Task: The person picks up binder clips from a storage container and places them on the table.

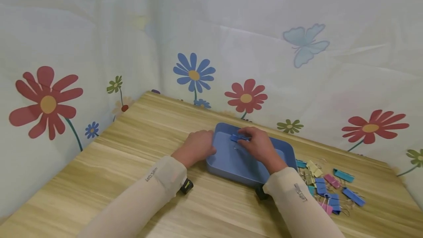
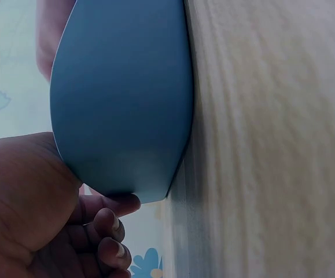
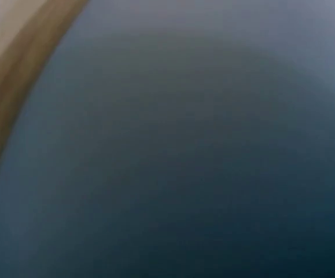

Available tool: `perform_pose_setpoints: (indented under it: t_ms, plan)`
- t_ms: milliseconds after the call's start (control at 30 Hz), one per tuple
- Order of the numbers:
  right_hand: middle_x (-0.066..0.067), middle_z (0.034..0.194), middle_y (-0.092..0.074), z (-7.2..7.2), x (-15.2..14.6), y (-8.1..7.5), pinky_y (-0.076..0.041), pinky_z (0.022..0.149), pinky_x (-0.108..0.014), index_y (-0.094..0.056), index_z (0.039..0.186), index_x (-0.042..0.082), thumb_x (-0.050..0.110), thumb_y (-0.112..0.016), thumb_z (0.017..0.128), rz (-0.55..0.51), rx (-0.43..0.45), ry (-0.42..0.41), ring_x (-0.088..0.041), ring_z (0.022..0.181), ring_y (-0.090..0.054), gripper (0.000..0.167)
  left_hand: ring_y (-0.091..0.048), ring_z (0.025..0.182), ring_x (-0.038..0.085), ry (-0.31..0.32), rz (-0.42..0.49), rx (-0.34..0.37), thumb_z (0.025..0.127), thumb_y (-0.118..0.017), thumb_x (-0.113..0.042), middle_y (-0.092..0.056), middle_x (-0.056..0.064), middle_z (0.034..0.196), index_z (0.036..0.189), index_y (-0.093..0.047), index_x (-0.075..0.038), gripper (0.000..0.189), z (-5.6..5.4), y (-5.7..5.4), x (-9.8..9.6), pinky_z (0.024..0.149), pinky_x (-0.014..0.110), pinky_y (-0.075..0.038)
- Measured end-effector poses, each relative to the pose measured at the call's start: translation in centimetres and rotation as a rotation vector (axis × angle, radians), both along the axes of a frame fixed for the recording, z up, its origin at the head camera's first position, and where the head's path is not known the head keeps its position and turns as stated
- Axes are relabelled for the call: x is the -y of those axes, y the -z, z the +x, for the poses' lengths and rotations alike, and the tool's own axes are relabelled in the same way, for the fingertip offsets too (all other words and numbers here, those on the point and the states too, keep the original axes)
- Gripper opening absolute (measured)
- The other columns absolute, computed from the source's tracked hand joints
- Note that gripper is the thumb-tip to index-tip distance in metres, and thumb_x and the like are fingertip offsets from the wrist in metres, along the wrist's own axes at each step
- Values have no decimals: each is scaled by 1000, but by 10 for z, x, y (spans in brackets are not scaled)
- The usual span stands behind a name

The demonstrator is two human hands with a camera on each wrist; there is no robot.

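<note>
A blue tray point(image 1: 228, 159) stands on the wooden table. At its left end my left hand point(image 1: 196, 147) grips the wall; in the left wrist view, curled fingers of that hand point(image 2: 34, 202) lie against the outside of the tray point(image 2: 121, 98). Over the far left part of the tray, my right hand point(image 1: 259, 145) pinches a blue binder clip point(image 1: 235, 137) between thumb and fingers. The clip is partly hidden by the fingertips. Only the blurred blue wall of the tray point(image 3: 167, 150) fills most of the right wrist view.
Right of the tray lies a loose pile of binder clips, with blue point(image 1: 353, 196), teal point(image 1: 343, 175), pink point(image 1: 332, 181) and yellow point(image 1: 314, 169) ones. My right sleeve point(image 1: 299, 201) hides part of the pile. A flowered curtain point(image 1: 211, 39) hangs behind the table.
</note>
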State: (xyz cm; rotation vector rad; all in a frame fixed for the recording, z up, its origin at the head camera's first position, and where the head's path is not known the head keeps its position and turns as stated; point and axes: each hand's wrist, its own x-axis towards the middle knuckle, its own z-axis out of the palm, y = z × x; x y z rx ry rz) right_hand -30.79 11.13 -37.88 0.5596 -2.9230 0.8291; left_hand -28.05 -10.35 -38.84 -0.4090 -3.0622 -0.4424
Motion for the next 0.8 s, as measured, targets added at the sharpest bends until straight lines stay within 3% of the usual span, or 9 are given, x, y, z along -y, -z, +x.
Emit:
perform_pose_setpoints:
  t_ms: [300, 600, 800]
  plan:
    - [-13, 121, -67, -4, 6, 5, -50, 96, -49, -67, 120, 6, 15, -66, 91, 35, -3, -10, -31, 113, -62, 30, -64, 91, 25, -9, -15, 2, 85, -65, -26, -67, 10, 98, 112, -62, -3, 35, 0, 0, -2, 83, 46, -52]
    - [-8, 100, -74, -3, 3, 4, -54, 86, -45, -75, 104, 7, 14, -68, 89, 32, -89, -38, -26, 97, -66, 18, -64, 88, 24, -22, -32, -2, 85, -64, -27, -67, 9, 96, 109, -62, -3, 33, 0, 0, -3, 80, 46, -52]
    - [-10, 96, -74, 0, 2, 4, -56, 82, -44, -76, 98, 4, 10, -69, 87, 49, -173, -65, -27, 93, -68, 14, -63, 87, 25, -25, -23, -1, 84, -65, -26, -67, 10, 94, 104, -63, -2, 31, 1, -1, -3, 79, 46, -53]
